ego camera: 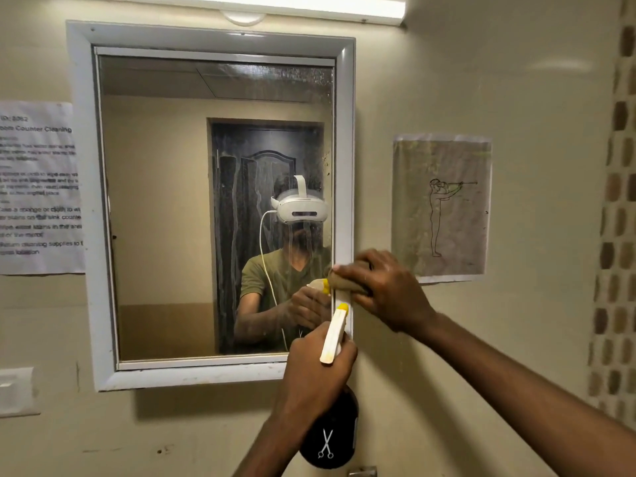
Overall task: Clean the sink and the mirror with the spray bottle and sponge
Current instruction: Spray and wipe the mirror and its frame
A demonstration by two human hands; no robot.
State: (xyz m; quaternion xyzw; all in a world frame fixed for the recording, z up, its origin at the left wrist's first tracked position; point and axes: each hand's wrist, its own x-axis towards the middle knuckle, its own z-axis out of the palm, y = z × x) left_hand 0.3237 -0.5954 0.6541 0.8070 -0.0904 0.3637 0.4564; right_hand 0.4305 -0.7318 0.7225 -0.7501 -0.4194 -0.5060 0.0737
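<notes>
The right hand [385,287] is gripping the sponge [344,281] against the mirror [213,201] frame's right edge, near its lower corner; just below, the left hand [316,370] is gripping the spray bottle [332,428], nozzle raised toward the glass

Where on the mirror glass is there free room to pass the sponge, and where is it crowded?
Free: the mirror glass from its left frame edge across to the middle. Crowded: the lower right corner, where the right hand presses the sponge and the left hand holds the spray bottle.
</notes>
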